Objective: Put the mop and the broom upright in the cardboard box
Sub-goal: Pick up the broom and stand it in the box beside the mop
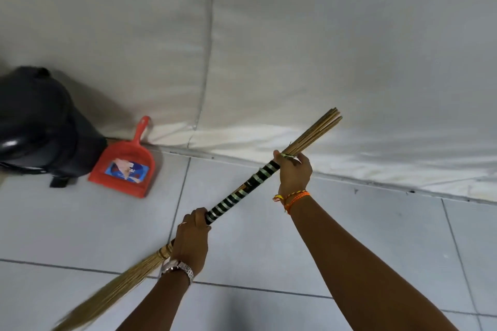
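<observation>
The broom point(239, 193) is a bundle of straw-coloured sticks with a black and silver striped wrap on its handle. It hangs slanted above the floor, stick ends at the upper right, soft bristles trailing to the lower left corner. My left hand point(192, 236) grips the lower end of the striped wrap, just above the bristle binding. My right hand point(293, 172) grips the upper end of the wrap, where the bare sticks emerge. No mop and no cardboard box are in view.
A red dustpan point(123, 164) leans against the white cloth-covered wall point(295, 48) at the left. A black bag point(37, 126) sits beside it at the far left. Grey floor tiles point(269, 250) spread below my arms.
</observation>
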`<state>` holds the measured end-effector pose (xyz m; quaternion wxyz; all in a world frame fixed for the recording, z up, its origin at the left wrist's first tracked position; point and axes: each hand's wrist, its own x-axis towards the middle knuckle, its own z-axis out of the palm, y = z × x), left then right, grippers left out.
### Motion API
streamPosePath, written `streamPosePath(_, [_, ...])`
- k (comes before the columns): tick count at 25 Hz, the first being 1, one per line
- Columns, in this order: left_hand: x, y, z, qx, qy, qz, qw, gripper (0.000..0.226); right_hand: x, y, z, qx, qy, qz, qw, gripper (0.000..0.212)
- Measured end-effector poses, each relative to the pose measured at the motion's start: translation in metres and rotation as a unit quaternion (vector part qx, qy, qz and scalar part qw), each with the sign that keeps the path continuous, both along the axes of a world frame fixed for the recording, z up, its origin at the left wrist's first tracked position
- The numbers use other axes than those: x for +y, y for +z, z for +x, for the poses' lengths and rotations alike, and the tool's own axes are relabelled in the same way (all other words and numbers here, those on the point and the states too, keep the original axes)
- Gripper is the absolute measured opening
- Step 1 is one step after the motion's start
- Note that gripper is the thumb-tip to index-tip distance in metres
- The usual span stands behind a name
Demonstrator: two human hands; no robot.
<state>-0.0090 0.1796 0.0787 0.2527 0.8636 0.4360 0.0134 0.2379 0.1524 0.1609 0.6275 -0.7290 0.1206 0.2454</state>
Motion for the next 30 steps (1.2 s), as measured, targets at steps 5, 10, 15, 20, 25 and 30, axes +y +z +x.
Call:
streamPosePath(5, [0.047,0.187,-0.026,-0.034,0.088,0.005,0.996,0.031,0.056,0.231,-0.045,-0.132,0.106,0.061,0.984,0.014])
streamPosePath(10, [0.087,0.339,-0.097,-0.11,0.203,-0.025,0.973,0.027,0.113,0.414,-0.147,-0.271,0.286,0.066,0.917,0.028])
streamPosePath(15, [0.132,0.411,-0.207,-0.178,0.217,-0.017,0.96,0.019,0.176,0.514,-0.279,-0.358,0.383,0.135,0.841,0.023])
streamPosePath(20, [0.205,0.465,-0.348,-0.194,0.247,-0.023,0.949,0.015,0.249,0.582,-0.437,-0.381,0.467,0.174,0.779,0.015])
streamPosePath(25, [0.27,0.502,-0.466,-0.191,0.273,-0.01,0.943,0.023,0.316,0.614,-0.56,-0.401,0.48,0.187,0.758,0.019])
streamPosePath(30, [0.332,0.506,-0.55,-0.162,0.254,-0.002,0.954,0.027,0.384,0.617,-0.641,-0.389,0.501,0.192,0.749,0.018])
